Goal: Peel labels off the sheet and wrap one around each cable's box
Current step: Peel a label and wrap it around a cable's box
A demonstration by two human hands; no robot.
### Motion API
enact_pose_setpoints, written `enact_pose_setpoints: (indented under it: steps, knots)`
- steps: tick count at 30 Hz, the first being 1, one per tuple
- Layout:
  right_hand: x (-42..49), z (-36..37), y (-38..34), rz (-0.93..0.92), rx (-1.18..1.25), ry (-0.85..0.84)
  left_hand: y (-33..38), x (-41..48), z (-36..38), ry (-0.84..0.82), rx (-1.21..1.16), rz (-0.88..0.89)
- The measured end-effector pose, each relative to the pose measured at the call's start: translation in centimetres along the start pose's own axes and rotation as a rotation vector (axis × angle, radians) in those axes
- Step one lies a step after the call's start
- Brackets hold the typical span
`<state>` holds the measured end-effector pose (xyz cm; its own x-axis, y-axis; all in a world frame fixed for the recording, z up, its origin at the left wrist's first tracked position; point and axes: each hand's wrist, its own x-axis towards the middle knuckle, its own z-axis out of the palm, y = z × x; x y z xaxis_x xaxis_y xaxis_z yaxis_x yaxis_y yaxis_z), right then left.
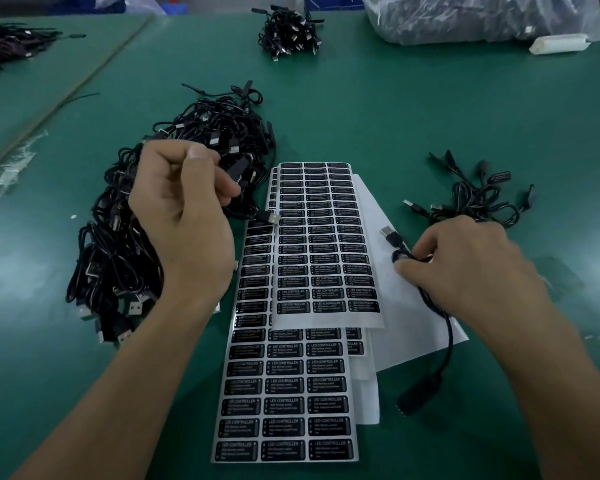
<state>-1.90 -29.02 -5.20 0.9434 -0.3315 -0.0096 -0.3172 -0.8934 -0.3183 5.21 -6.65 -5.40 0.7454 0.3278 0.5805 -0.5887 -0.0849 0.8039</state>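
Head view. The green bench [378,109] is carrying overlapping white sheets of black rectangular labels [326,237], lying at centre between the two hands. A blank white backing sheet [395,313] is lying under their right edge.

The left hand [184,209] is hovering above the large heap of black USB cables [118,244] to the left of the sheets. Its fingers are curling in and pinching a small black cable box [238,173] against the thumb.

The right hand [465,268] is resting over the backing sheet, its fingers clamping around a looped black cable [407,258]. That cable's silver USB plug [388,234] is pointing up and left. Its cord is running down under the wrist to a black box end [418,389], which is lying on the bench just beside the sheets.

A smaller bundle of black cables [478,199] is lying beyond the right hand. Another bundle [288,29] is sitting at the far edge, with a clear plastic bag [465,19] to its right.
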Motion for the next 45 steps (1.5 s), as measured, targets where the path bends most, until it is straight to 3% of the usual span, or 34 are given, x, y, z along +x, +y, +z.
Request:
enact_pose_setpoints:
  steps: [2,6,12,18,22,28,32,35,38,41,45]
  knots:
    - [0.2,0.1,0.1,-0.037,0.037,-0.010,0.2,-0.3,0.2,-0.053,0.007,0.011]
    - [0.9,-0.1,0.5,-0.126,0.337,-0.009,0.6,-0.9,0.6,-0.248,0.011,0.006]
    - [1.4,-0.9,0.5,-0.174,1.011,0.047,1.1,-2.2,1.0,-0.674,0.029,-0.261]
    - [0.4,-0.3,-1.6,-0.326,0.976,0.214,1.6,-3.2,1.2,-1.116,0.220,-0.433]
    - [-0.6,0.5,-3.2,-0.440,0.999,0.247,2.0,-3.9,1.7,-1.211,0.234,-0.402]
    - [-1.3,0.7,-4.3,-0.512,1.071,0.210,2.1,-4.1,1.9,-1.134,0.170,-0.396]
    - [-0.8,0.4,-3.6,-0.441,1.097,0.210,2.2,-3.2,2.0,-0.863,0.013,-0.393]
    - [-0.4,0.6,-2.8,-0.380,0.973,0.008,2.2,-2.3,1.5,-0.576,-0.132,-0.423]
    - [-0.3,0.8,-2.4,-0.382,0.866,-0.220,2.1,-1.5,1.0,-0.399,-0.307,-0.487]
    - [-0.5,0.9,-2.5,-0.382,0.909,-0.407,2.1,-1.1,1.0,-0.325,-0.442,-0.552]
    - [-1.0,1.2,-2.9,-0.389,1.002,-0.475,2.2,-1.2,1.2,-0.325,-0.562,-0.642]
